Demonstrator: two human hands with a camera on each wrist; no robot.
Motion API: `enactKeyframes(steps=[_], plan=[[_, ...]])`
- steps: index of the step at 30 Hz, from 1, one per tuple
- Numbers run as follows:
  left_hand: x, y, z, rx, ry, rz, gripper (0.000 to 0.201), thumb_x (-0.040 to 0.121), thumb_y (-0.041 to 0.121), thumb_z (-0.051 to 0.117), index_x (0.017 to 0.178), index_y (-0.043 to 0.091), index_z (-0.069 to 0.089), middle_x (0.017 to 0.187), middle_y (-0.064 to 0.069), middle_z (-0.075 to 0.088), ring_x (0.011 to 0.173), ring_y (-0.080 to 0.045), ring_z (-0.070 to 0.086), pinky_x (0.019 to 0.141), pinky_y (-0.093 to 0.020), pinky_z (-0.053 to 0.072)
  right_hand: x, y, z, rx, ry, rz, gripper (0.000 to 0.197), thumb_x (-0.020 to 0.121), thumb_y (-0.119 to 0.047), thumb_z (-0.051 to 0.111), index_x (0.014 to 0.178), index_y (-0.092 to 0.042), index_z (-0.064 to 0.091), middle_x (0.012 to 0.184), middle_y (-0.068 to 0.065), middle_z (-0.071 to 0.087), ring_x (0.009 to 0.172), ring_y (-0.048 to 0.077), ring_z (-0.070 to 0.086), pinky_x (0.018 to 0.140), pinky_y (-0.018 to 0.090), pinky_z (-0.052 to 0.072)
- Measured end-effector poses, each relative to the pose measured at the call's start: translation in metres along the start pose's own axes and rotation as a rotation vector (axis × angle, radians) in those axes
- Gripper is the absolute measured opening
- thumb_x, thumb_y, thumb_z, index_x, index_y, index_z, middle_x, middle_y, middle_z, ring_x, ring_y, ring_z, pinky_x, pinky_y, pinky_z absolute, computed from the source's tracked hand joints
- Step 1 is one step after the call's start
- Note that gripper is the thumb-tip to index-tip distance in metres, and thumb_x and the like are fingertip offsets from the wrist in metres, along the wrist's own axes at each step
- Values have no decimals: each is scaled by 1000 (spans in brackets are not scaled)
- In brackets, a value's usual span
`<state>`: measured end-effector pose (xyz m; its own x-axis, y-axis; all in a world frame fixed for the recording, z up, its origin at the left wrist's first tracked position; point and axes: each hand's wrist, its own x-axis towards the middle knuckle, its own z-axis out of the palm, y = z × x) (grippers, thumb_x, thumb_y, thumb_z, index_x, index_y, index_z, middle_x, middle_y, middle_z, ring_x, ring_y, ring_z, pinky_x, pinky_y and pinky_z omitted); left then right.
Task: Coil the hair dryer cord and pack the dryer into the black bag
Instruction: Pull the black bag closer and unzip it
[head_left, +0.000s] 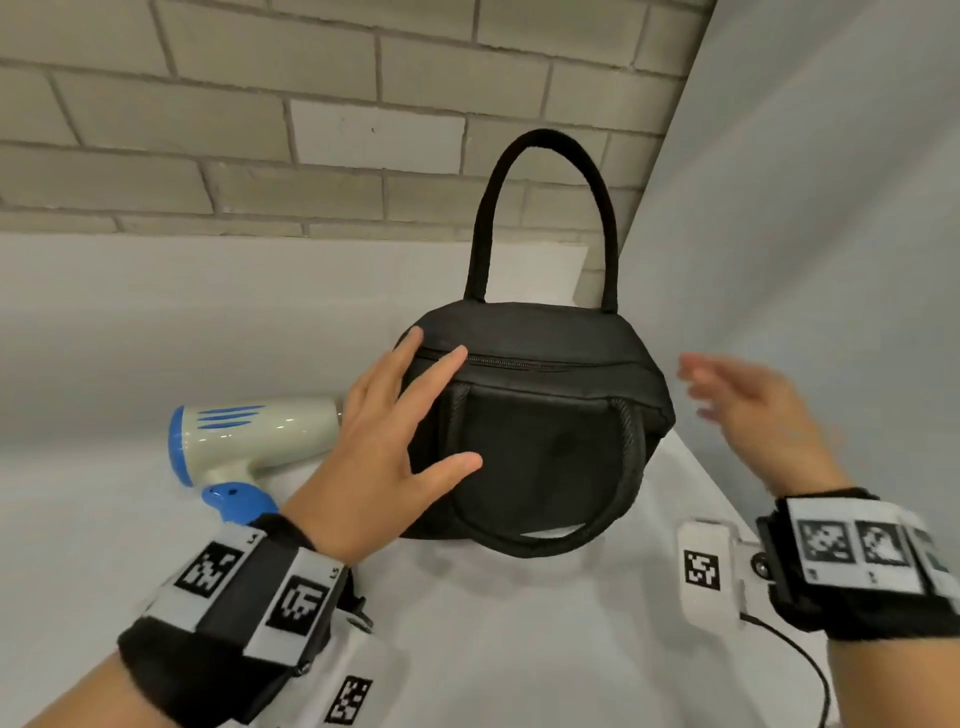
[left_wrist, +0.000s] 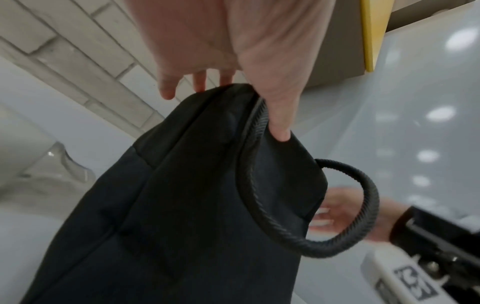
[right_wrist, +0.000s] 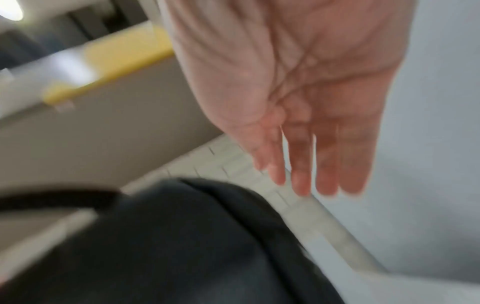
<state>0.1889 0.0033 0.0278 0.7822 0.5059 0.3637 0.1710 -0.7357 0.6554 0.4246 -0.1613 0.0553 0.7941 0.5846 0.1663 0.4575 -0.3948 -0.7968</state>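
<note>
The black bag (head_left: 540, 431) stands on the white table, zipper closed, one handle upright and the other lying down its front. My left hand (head_left: 395, 431) lies flat on the bag's left front, fingers spread and straight, thumb across the front panel (left_wrist: 280, 127). My right hand (head_left: 743, 400) hovers just right of the bag, fingers straight, blurred, holding nothing (right_wrist: 311, 160). The hair dryer (head_left: 244, 441), cream with blue end and blue handle, lies on the table left of the bag, partly behind my left wrist. Its cord is not visible.
A brick wall (head_left: 260, 130) runs behind the table. A smooth grey panel (head_left: 831, 208) closes the right side close to the bag. A thin black cable (head_left: 800, 654) from my right wrist camera trails over the table's near right.
</note>
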Motion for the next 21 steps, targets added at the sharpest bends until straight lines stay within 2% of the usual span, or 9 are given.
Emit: enactKeyframes(steps=[2,3,5,7,9,11,14,17,21], plan=[[-1,-2,7,-75,40,-25,77,72,48,61,124,59,5,143,23,-2,137,1,0,110,-25,10,0,23,14,110,-254,253,23,92,-9,43,107,-14,59,112,13,62,104,30,57,90,40,48],[-1,-4,9,-127,62,-56,80,76,38,65,122,57,3,144,22,-3,134,10,-3,110,-18,9,-3,28,21,216,-347,344,23,92,-8,42,107,-9,59,110,16,62,98,29,59,85,39,50],[0,-7,13,-211,96,-126,83,77,28,65,122,54,0,149,16,-4,118,31,-9,99,5,3,-10,32,31,362,-405,390,22,92,-9,43,104,-3,61,102,16,66,85,25,65,77,34,55],[1,-11,14,-232,113,-164,81,78,28,64,129,50,5,154,8,-1,115,32,-9,87,14,3,-8,34,33,401,-379,381,20,91,-9,45,97,-1,62,93,14,67,75,19,68,69,28,58],[2,-14,13,-231,116,-157,69,80,28,61,129,49,18,155,4,2,119,27,-4,87,13,6,-1,34,35,435,-351,399,18,91,-7,45,94,-1,61,87,14,65,69,19,66,64,28,59],[2,-14,13,-231,118,-124,58,81,29,60,118,55,24,155,3,5,114,34,-4,88,13,8,4,30,38,420,-361,399,18,90,-2,43,98,-2,58,86,14,62,71,24,62,62,28,58],[-1,-13,13,-233,121,-96,54,82,28,58,113,59,25,155,3,6,110,38,-5,89,12,9,8,22,42,281,-403,359,25,86,11,40,89,-4,60,82,15,62,72,25,57,52,23,57],[-4,-11,15,-249,115,-67,57,84,24,57,115,58,25,155,4,4,113,37,-4,92,11,11,10,21,44,202,-403,331,28,84,14,41,77,-4,61,75,14,62,68,23,57,45,19,52],[-6,-9,17,-242,117,-27,61,86,14,54,115,58,25,155,2,5,117,34,-3,94,9,11,9,29,45,296,-403,337,25,84,13,42,84,-2,62,84,17,61,76,27,56,53,24,57]])
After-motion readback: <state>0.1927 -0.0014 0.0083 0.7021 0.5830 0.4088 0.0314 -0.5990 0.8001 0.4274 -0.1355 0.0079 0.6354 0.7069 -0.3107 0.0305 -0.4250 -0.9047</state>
